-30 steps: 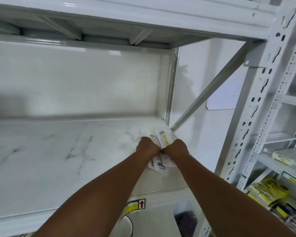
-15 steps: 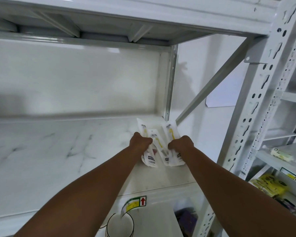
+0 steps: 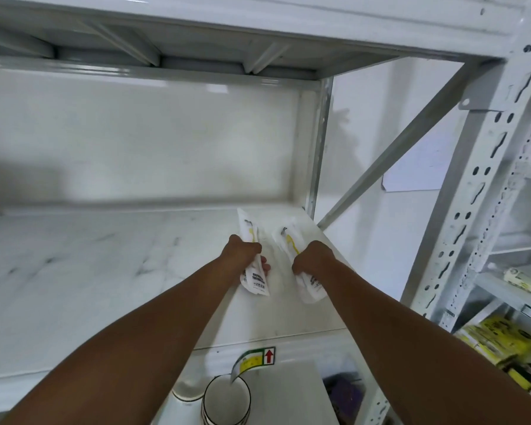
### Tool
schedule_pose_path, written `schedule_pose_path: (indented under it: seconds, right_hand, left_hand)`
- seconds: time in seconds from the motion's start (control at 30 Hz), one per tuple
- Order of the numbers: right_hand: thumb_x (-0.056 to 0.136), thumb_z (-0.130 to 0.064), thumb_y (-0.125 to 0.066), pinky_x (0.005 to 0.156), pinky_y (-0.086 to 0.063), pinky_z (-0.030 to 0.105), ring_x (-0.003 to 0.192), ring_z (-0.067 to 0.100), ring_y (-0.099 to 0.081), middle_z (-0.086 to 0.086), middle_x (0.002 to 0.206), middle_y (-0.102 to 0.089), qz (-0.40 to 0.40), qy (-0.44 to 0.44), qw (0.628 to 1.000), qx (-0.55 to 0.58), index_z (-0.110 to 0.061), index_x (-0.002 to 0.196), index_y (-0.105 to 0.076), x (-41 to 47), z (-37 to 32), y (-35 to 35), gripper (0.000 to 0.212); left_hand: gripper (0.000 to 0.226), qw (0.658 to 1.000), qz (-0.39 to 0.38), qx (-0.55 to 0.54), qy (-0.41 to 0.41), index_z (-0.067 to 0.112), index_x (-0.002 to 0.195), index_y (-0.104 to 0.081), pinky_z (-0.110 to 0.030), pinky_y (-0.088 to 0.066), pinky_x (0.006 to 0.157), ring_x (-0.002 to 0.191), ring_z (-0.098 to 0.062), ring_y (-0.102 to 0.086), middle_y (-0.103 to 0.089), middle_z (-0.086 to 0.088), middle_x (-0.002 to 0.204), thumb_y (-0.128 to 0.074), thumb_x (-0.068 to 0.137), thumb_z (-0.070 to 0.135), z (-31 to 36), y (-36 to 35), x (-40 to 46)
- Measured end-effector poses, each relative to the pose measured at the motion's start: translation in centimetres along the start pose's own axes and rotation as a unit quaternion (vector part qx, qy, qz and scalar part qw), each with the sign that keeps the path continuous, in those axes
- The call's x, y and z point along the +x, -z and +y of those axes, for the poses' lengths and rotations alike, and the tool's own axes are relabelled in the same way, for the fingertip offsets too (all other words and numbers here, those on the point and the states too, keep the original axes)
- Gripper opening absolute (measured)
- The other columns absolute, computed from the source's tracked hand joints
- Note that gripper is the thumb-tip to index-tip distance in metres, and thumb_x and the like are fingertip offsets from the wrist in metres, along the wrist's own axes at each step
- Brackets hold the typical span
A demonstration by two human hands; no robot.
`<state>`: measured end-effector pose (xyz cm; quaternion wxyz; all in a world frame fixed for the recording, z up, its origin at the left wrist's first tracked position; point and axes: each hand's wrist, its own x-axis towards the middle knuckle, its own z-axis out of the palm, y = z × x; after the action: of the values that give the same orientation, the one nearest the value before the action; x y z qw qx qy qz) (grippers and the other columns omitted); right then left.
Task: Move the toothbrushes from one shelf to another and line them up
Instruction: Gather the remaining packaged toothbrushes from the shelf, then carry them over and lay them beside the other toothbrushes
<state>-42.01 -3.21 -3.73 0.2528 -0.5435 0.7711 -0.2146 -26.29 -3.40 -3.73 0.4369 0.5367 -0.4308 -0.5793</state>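
Observation:
Two toothbrushes in white packets with yellow handles lie on the white marbled shelf [image 3: 105, 271], near its right end. My left hand [image 3: 246, 251] is closed around the left packet [image 3: 248, 228], which points toward the back wall. A hand's width to the right, my right hand [image 3: 314, 260] grips the right packet [image 3: 292, 240], which lies roughly parallel to the first. The lower printed ends of both packets stick out below my fists. A gap of bare shelf separates the two packets.
A grey upright post [image 3: 318, 148] and a diagonal brace [image 3: 396, 142] close the shelf's right end. A perforated rack post [image 3: 485, 179] stands further right, with yellow packaged goods [image 3: 500, 342] on its lower shelves. Below the shelf edge stand white bowls [image 3: 226, 400].
One second ago both hands held the packets bunched together. The hands have since moved apart, spreading the packets, and each hand now holds one packet separately, farther back on the shelf.

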Motion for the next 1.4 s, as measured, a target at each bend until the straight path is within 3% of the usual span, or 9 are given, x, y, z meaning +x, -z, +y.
schedule_pose_path:
  seconds: [0.3, 0.43, 0.53, 0.7, 0.8, 1.03, 1.1, 1.23, 1.4]
  right_hand:
    - [0.076, -0.015, -0.074, 0.074, -0.048, 0.029, 0.075, 0.027, -0.060, 0.012, 0.078, -0.059, -0.039, -0.023, 0.999, 0.021, -0.001, 0.098, -0.064, -1.6, 0.0, 0.8, 0.028]
    - [0.085, -0.016, -0.066, 0.080, -0.050, 0.031, 0.085, 0.028, -0.060, 0.010, 0.075, -0.056, -0.023, -0.038, 0.996, 0.079, -0.003, 0.084, -0.058, -2.9, 0.2, 1.4, 0.016]
    - [0.083, -0.014, -0.070, 0.087, -0.057, 0.047, 0.091, 0.039, -0.070, 0.024, 0.092, -0.072, -0.026, -0.057, 0.982, 0.180, 0.007, 0.093, -0.066, -4.1, 0.8, 1.3, 0.024]
    - [0.090, -0.032, -0.067, 0.042, -0.048, 0.020, 0.047, 0.019, -0.060, 0.010, 0.066, -0.065, 0.005, -0.077, 0.970, 0.231, -0.003, 0.084, -0.063, -8.1, 1.6, 1.0, 0.030]
    - [0.089, -0.041, -0.065, 0.046, -0.044, 0.020, 0.053, 0.021, -0.054, 0.014, 0.073, -0.058, 0.050, -0.103, 0.965, 0.236, 0.001, 0.100, -0.065, -11.3, 2.4, 1.1, 0.044]
    - [0.086, -0.049, -0.064, 0.046, -0.039, 0.020, 0.049, 0.021, -0.048, 0.012, 0.067, -0.052, 0.150, -0.184, 0.951, 0.199, -0.004, 0.083, -0.059, -20.3, 5.7, 1.5, 0.045]
    - [0.087, -0.047, -0.065, 0.054, -0.043, 0.024, 0.057, 0.023, -0.053, 0.014, 0.072, -0.056, 0.161, -0.192, 0.945, 0.211, -0.007, 0.078, -0.058, -22.8, 7.0, 1.6, 0.041]
    - [0.087, -0.044, -0.066, 0.055, -0.044, 0.024, 0.069, 0.024, -0.056, 0.013, 0.087, -0.060, 0.198, -0.211, 0.923, 0.255, -0.004, 0.107, -0.061, -27.8, 10.0, 2.3, 0.045]
    - [0.092, -0.038, -0.062, 0.050, -0.036, 0.026, 0.057, 0.016, -0.048, 0.008, 0.073, -0.056, 0.284, -0.254, 0.873, 0.304, -0.009, 0.084, -0.055, -33.5, 14.1, 3.7, 0.031]
  left_hand:
    - [0.037, 0.998, -0.048, -0.034, 0.015, -0.006, 0.128, -0.042, -0.039, -0.056, 0.052, 0.060, -0.030, -0.060, -0.056, -0.024, 0.081, -0.051, 0.094, 0.005, -0.5, 1.2, -1.0]
    - [0.041, 0.996, -0.084, -0.030, -0.002, -0.006, 0.129, -0.043, -0.031, -0.054, 0.042, 0.061, -0.030, -0.058, -0.056, -0.021, 0.080, -0.056, 0.095, 0.011, -0.2, 1.6, -1.7]
    - [0.034, 0.991, -0.125, -0.044, -0.008, -0.003, 0.121, -0.048, -0.029, -0.054, 0.042, 0.061, -0.028, -0.056, -0.057, -0.019, 0.077, -0.058, 0.094, 0.015, -0.4, 1.9, -2.2]
    - [0.017, 0.979, -0.189, -0.071, -0.005, 0.003, 0.104, -0.048, -0.031, -0.055, 0.045, 0.057, -0.026, -0.056, -0.057, -0.019, 0.075, -0.055, 0.096, 0.016, -0.9, 1.7, -2.8]
    - [0.015, 0.967, -0.245, -0.072, -0.004, 0.002, 0.100, -0.047, -0.030, -0.054, 0.045, 0.043, -0.023, -0.057, -0.057, -0.019, 0.074, -0.054, 0.097, 0.015, -1.6, 1.1, -4.1]
    - [0.047, 0.931, -0.364, -0.023, 0.013, -0.006, 0.126, -0.045, -0.032, -0.054, 0.050, 0.049, -0.025, -0.058, -0.062, -0.017, 0.071, -0.061, 0.093, 0.024, -3.7, -1.1, -9.4]
    - [0.040, 0.912, -0.411, 0.001, 0.007, -0.004, 0.118, -0.050, -0.032, -0.055, 0.051, 0.049, -0.024, -0.060, -0.064, -0.016, 0.074, -0.060, 0.094, 0.025, -4.2, -2.1, -11.9]
    - [0.015, 0.871, -0.490, 0.018, 0.014, 0.005, 0.097, -0.053, -0.029, -0.055, 0.048, 0.045, -0.021, -0.058, -0.061, -0.016, 0.078, -0.053, 0.098, 0.020, -4.7, -4.4, -16.6]
    - [0.027, 0.849, -0.526, 0.024, 0.039, 0.003, 0.116, -0.049, -0.031, -0.054, 0.049, 0.057, -0.026, -0.056, -0.061, -0.018, 0.078, -0.055, 0.096, 0.019, -6.4, -8.7, -20.0]
